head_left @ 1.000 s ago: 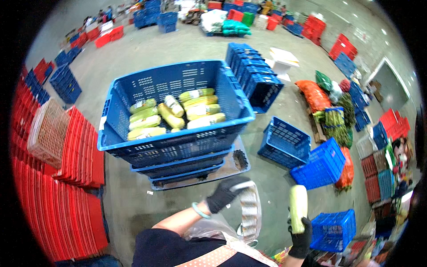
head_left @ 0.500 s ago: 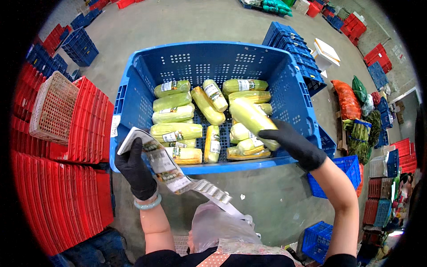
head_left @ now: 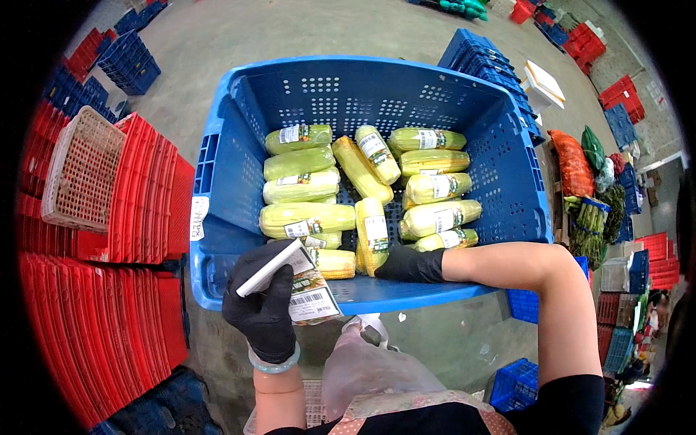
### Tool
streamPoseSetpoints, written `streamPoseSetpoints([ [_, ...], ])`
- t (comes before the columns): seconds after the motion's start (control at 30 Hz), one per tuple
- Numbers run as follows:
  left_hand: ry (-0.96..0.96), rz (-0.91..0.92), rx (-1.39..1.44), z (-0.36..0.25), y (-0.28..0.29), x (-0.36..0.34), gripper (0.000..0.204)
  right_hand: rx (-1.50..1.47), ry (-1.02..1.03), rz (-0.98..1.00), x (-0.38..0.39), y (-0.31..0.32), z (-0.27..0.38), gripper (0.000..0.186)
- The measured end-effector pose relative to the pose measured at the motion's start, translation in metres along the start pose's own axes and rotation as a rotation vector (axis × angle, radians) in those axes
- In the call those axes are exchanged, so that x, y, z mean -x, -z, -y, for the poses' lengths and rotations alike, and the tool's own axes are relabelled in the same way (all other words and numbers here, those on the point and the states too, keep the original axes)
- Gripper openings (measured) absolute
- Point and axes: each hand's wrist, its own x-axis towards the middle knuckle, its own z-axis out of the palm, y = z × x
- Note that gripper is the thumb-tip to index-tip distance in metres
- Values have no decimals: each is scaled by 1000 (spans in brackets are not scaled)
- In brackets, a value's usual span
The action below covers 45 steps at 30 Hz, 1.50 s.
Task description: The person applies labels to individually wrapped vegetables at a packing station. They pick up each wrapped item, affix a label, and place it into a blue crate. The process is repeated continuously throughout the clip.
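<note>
Wrapped ears of corn (head_left: pixel 308 219), pale green and yellow, many with printed labels, lie in a large blue plastic crate (head_left: pixel 341 291). My left hand (head_left: pixel 262 301), in a black glove, is closed on a folded strip of labels (head_left: pixel 313 296) at the crate's near left edge. My right hand (head_left: pixel 415 265), also black-gloved, reaches down inside the near wall. Its fingertips are beside the lower end of an ear of corn (head_left: pixel 373 233) that points toward me. Those fingers are mostly hidden, so their grip is unclear. My right forearm covers part of the near right corner.
Tall stacks of red crates (head_left: pixel 94 333) stand at left, with a pale basket (head_left: pixel 83 170) on its side. Stacked blue crates (head_left: pixel 489 76) and a white box (head_left: pixel 542 85) are beyond the right side. An orange sack (head_left: pixel 570 163) and bundled greens (head_left: pixel 589 226) lie farther right.
My right hand has moved down and left to the crate's near side; the corn it held is no longer seen in it. My left hand has drawn the labels closer, and the strip's long tail is out of sight.
</note>
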Motion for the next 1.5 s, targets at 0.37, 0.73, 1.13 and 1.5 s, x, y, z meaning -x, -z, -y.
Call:
streamPoseSetpoints([
  [0.37, 57, -136, 62, 3, 0, 1, 22, 189, -308, 123, 81, 115, 156, 37],
  [0.73, 372, 1448, 481, -79, -177, 172, 32, -267, -174, -1236, 385, 29, 223, 49],
  [1.13, -259, 2635, 525, -181, -167, 491, 8, -508, -930, -2474, 528, -302, 277, 23],
  [1.5, 166, 2888, 476, -233, -82, 716, 9, -141, -1188, -2934, 654, -471, 300, 26],
])
